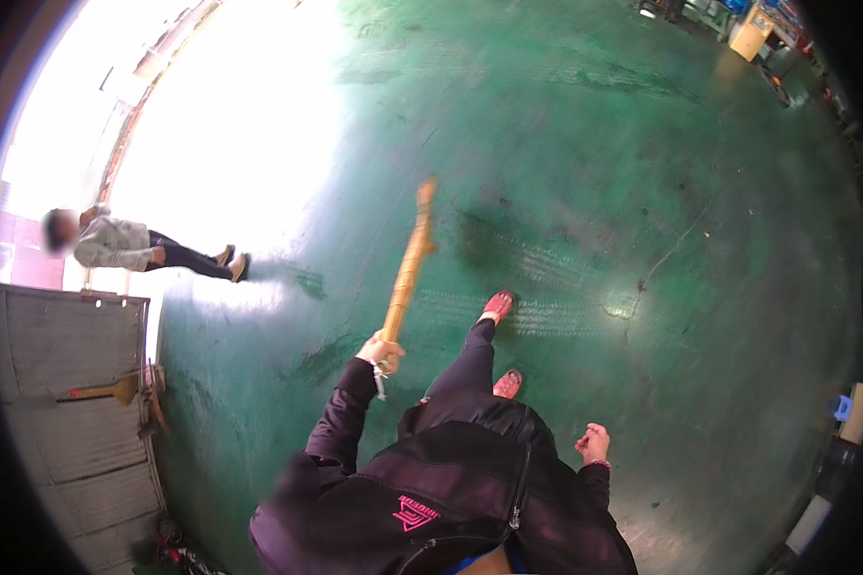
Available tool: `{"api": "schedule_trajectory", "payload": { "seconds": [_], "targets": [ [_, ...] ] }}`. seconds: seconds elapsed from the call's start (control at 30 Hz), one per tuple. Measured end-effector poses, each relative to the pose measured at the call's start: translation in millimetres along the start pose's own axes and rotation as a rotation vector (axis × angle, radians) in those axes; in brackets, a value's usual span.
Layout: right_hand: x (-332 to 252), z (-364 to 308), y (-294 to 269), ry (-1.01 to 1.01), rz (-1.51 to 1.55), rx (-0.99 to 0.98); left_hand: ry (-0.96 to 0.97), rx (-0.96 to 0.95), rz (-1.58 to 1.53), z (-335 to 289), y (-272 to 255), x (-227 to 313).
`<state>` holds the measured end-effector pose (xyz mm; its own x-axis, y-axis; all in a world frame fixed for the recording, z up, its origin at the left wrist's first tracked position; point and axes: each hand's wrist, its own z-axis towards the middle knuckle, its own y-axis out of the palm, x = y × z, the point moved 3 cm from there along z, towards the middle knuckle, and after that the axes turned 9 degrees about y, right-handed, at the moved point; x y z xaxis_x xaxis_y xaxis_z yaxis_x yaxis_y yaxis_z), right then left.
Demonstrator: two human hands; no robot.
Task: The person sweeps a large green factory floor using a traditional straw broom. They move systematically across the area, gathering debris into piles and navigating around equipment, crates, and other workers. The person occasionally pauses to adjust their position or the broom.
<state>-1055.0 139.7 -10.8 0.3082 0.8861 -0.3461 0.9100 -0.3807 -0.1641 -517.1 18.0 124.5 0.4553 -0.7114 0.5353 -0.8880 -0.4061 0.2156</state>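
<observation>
My left hand (382,353) is closed around one end of a long yellow-brown stick-like thing (408,273), out in front of me on the left. Dark bands cross its length, and its far end is uneven and a little blurred; its exact kind is unclear. A whitish strip dangles at my left wrist. Out to my right side hangs my right hand (594,443), its fingers curled in and nothing visible in them.
Green, scuffed floor (566,192) spreads around my feet. Far left, a person (120,241) stands by a bright opening. Grey panels (77,364) stand at the left, with a broom (120,391) against them. Assorted items, including a tan box (753,34), line the right edge.
</observation>
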Motion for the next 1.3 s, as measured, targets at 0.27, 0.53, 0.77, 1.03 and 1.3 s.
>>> {"api": "schedule_trajectory", "payload": {
  "seconds": [0.27, 0.53, 0.77, 1.03, 1.3],
  "targets": [
    [-29, -28, 55, 0.07, -0.218, 0.082, -0.091, 0.128, -0.292, 241, -103, 117],
    [-34, -64, 80, 0.149, 0.043, 0.181, -0.629, 0.205, -0.671, 369, 43, -14],
    [-47, -91, 111, 0.129, -0.313, 0.184, -0.069, -0.388, 1.302, 297, 252, -97],
    [-107, -18, 53, 0.097, -0.192, 0.194, -1.199, -0.799, -0.264, 255, 364, 31],
    [-214, 33, 6, -0.098, 0.02, 0.158, -0.454, -0.477, -0.072, 175, 263, 147]
  ]
}}
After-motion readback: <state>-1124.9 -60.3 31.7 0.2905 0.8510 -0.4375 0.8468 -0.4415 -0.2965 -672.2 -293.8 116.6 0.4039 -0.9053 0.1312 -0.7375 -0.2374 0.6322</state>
